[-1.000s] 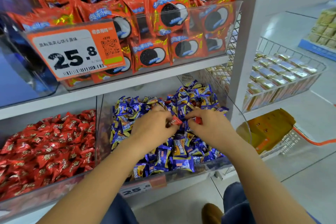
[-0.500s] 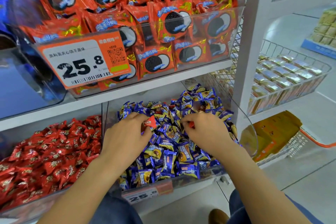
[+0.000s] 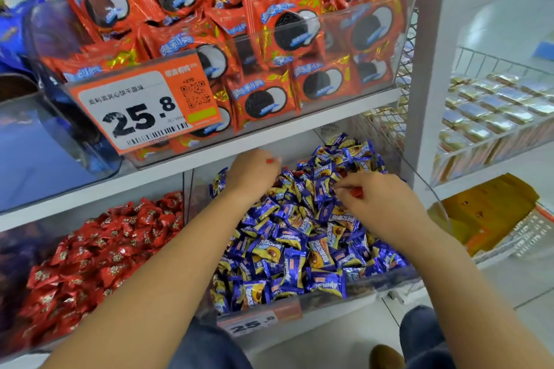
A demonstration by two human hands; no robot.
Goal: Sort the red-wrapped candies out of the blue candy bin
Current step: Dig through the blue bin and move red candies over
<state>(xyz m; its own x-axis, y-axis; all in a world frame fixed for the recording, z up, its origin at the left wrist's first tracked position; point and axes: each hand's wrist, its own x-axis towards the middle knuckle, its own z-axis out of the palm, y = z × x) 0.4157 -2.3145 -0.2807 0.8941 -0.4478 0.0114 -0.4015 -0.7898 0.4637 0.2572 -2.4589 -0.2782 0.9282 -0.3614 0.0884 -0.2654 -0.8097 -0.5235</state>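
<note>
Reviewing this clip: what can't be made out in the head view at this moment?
- How much red candy the left hand holds: only a red sliver shows past its curled fingers.
- Red candy in the right hand: mostly covered by fingers.
- Any red candies buried under the blue candies.
- Lower price tag: blurred.

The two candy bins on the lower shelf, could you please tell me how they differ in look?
The left bin holds red-wrapped candies; the right bin holds blue-and-yellow wrapped ones. Both hands, left hand and right hand, are over the right bin, none over the left bin. A price tag shows on the right bin's front; none is visible on the left bin. Both are clear, heaped bins.
</note>
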